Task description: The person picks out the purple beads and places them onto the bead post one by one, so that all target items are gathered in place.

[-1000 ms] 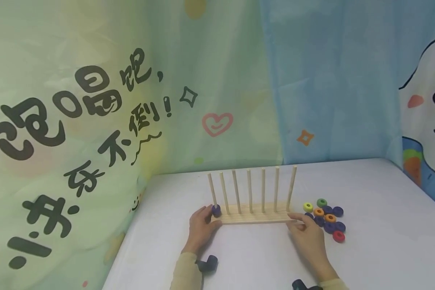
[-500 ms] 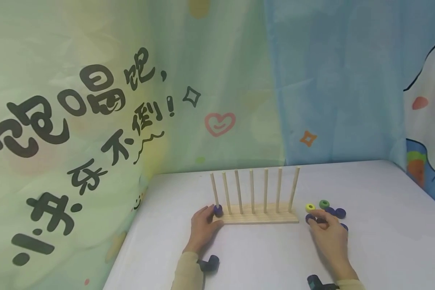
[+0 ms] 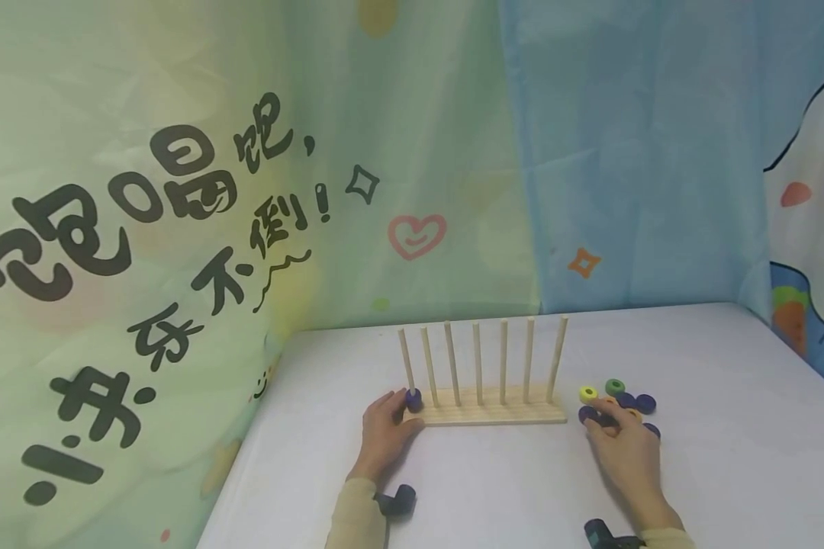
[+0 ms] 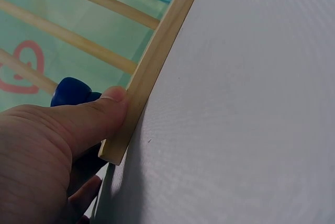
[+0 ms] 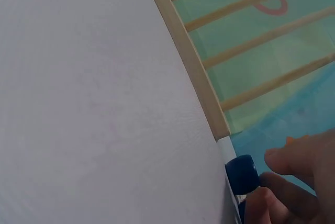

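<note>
A wooden rack (image 3: 494,415) with seven upright pegs stands on the white table (image 3: 494,488). A purple ring (image 3: 413,399) sits at the foot of its leftmost peg. My left hand (image 3: 383,433) grips the rack's left end. Its thumb (image 4: 99,114) presses the front edge of the base (image 4: 157,59), beside the ring (image 4: 73,92). My right hand (image 3: 621,446) lies on a pile of coloured rings (image 3: 614,404) just right of the rack. Its bent fingers (image 5: 293,161) touch a dark blue ring (image 5: 242,174). Whether they pinch one is hidden.
Yellow (image 3: 587,393), green (image 3: 614,386) and purple (image 3: 645,402) rings lie loose beyond my right fingers. Printed curtains (image 3: 247,191) hang close behind and to the left of the table. Bare tabletop stretches to the right and in front.
My right hand left the rack's right end and moved right onto the ring pile, where it now covers several rings. The left hand and the rack have stayed put.
</note>
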Demonstrator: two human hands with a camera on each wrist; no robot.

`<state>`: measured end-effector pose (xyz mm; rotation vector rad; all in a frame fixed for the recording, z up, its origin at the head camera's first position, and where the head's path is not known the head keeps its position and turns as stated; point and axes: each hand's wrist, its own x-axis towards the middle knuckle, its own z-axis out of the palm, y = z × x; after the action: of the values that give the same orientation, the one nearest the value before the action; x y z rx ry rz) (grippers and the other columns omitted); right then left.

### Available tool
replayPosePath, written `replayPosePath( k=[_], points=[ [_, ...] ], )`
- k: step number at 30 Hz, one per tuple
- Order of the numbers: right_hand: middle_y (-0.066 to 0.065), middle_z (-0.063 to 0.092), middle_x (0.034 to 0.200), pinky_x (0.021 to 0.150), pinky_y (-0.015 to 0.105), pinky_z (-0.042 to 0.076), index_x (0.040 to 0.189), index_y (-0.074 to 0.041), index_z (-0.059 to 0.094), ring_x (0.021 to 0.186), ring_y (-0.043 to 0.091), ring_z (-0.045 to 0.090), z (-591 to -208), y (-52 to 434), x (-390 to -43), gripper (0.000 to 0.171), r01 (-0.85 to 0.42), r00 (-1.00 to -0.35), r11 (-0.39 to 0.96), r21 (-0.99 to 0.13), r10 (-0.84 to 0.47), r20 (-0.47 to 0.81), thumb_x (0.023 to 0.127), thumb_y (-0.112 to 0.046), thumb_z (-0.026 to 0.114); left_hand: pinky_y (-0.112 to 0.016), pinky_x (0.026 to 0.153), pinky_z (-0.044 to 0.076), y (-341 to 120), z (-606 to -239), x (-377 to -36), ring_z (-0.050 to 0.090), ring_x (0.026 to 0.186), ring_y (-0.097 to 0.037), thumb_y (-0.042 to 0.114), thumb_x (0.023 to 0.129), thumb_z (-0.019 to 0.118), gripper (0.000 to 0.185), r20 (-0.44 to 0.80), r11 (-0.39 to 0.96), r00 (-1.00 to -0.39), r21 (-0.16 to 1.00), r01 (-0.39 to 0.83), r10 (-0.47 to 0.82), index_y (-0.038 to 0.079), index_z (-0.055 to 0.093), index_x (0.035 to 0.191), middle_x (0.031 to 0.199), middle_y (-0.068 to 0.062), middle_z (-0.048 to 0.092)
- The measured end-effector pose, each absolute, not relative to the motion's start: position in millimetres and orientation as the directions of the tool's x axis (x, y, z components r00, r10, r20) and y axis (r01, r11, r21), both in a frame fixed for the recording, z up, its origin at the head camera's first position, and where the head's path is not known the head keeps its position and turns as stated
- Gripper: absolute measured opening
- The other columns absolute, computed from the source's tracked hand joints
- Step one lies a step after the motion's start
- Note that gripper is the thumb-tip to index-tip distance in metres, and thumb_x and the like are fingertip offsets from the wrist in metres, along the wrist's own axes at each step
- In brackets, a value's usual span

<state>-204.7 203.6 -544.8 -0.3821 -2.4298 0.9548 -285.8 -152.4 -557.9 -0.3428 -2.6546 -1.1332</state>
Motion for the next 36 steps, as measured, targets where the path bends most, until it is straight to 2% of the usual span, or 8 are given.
replayPosePath(
  k=[6,12,17,21,24,28,36],
  points=[
    [0.01,0.068,0.087,0.052,0.024,0.037,0.106,-0.011,0.064,0.055,0.007,0.055,-543.5,200.9,-202.7,0.035,0.071,-0.859,0.709,-0.702,0.401,0.318,0.073,-0.013,0.071,-0.051,0.101,0.029,-153.1,-556.5,-285.2,0.047,0.117,-0.032,0.031,0.071,0.075,0.06,0.306,0.678,-0.942,0.665,0.313,0.135,0.01,0.056,0.123,0.123,-0.007,0.057],
    [0.009,0.067,0.097,0.049,0.022,0.038,0.104,-0.012,0.065,0.054,0.006,0.052,-543.9,197.0,-201.3,0.033,0.022,-0.89,0.716,-0.698,0.332,0.312,0.072,-0.013,0.072,-0.051,0.101,0.028,-154.0,-557.1,-285.0,0.046,0.118,-0.031,0.031,0.071,0.074,0.059,0.299,0.688,-0.944,0.656,0.31,0.14,0.01,0.056,0.124,0.122,-0.007,0.058],
    [0.008,0.067,0.095,0.053,0.023,0.038,0.103,-0.012,0.065,0.058,0.008,0.051,-542.7,196.4,-200.6,0.033,0.004,-0.904,0.743,-0.669,0.289,0.315,0.071,-0.013,0.073,-0.051,0.101,0.028,-153.6,-557.9,-285.6,0.046,0.117,-0.032,0.032,0.072,0.074,0.059,0.307,0.682,-0.942,0.66,0.316,0.139,0.01,0.056,0.124,0.122,-0.007,0.058],
    [0.006,0.066,0.085,0.051,0.023,0.034,0.104,-0.011,0.065,0.057,0.009,0.046,-541.7,197.8,-200.0,0.035,0.01,-0.918,0.755,-0.655,0.266,0.293,0.07,-0.015,0.074,-0.05,0.102,0.027,-153.3,-558.6,-286.2,0.045,0.118,-0.031,0.034,0.072,0.073,0.06,0.286,0.688,-0.949,0.664,0.293,0.129,0.011,0.055,0.124,0.124,-0.007,0.057],
    [0.007,0.065,0.087,0.051,0.023,0.034,0.106,-0.01,0.064,0.058,0.01,0.047,-541.6,198.1,-200.5,0.038,0.026,-0.93,0.758,-0.652,0.257,0.262,0.07,-0.015,0.073,-0.05,0.103,0.026,-153.2,-559.1,-287.6,0.045,0.12,-0.03,0.034,0.072,0.073,0.06,0.272,0.696,-0.954,0.662,0.278,0.123,0.012,0.055,0.125,0.125,-0.006,0.056],
    [0.012,0.064,0.099,0.052,0.024,0.035,0.109,-0.009,0.063,0.062,0.012,0.048,-542.5,196.5,-201.6,0.04,0.051,-0.94,0.764,-0.643,0.254,0.228,0.071,-0.014,0.072,-0.05,0.103,0.026,-153.1,-559.5,-287.9,0.044,0.119,-0.031,0.034,0.072,0.073,0.06,0.271,0.696,-0.955,0.662,0.277,0.122,0.012,0.055,0.125,0.125,-0.006,0.056],
    [0.008,0.059,0.093,0.052,0.024,0.034,0.11,-0.007,0.063,0.064,0.014,0.046,-541.5,195.0,-201.4,0.04,0.066,-0.953,0.783,-0.619,0.233,0.193,0.071,-0.015,0.073,-0.052,0.101,0.027,-152.4,-559.5,-287.2,0.046,0.117,-0.033,0.032,0.072,0.074,0.06,0.299,0.69,-0.947,0.66,0.297,0.122,0.01,0.055,0.124,0.123,-0.008,0.057]
  ],
)
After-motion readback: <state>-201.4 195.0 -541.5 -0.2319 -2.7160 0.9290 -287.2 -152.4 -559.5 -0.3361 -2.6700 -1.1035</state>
